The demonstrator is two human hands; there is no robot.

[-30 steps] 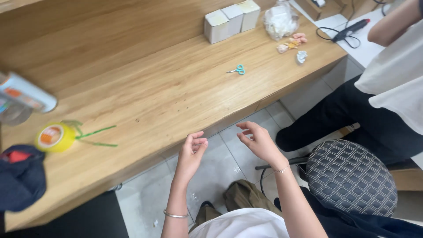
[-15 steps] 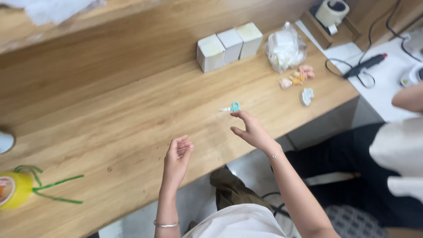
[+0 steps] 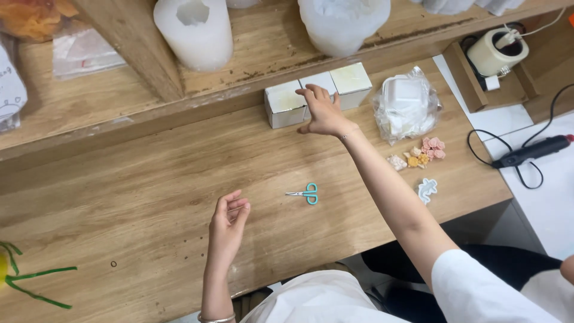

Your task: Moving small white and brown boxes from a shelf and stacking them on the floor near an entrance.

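Observation:
My right hand [image 3: 321,110] reaches far across the wooden table [image 3: 149,179] and rests its fingers on the middle of three white boxes [image 3: 318,84] lined up under the shelf; the fingers lie over it without closing around it. My left hand [image 3: 228,221] hovers above the table near its front edge, fingers loosely curled and holding nothing. Small teal-handled scissors [image 3: 305,193] lie on the table between my two arms.
A clear bag with a white foam box [image 3: 406,107] sits right of the boxes, with small pink and orange flower shapes [image 3: 423,153] below it. White cylindrical moulds [image 3: 194,30] stand on the shelf. A black corded tool [image 3: 529,152] lies at right. Green stems [image 3: 30,281] lie at far left.
My view swung up towards the shelf. My right hand moved from near the scissors forward onto the white boxes. My left hand stayed low near the table edge.

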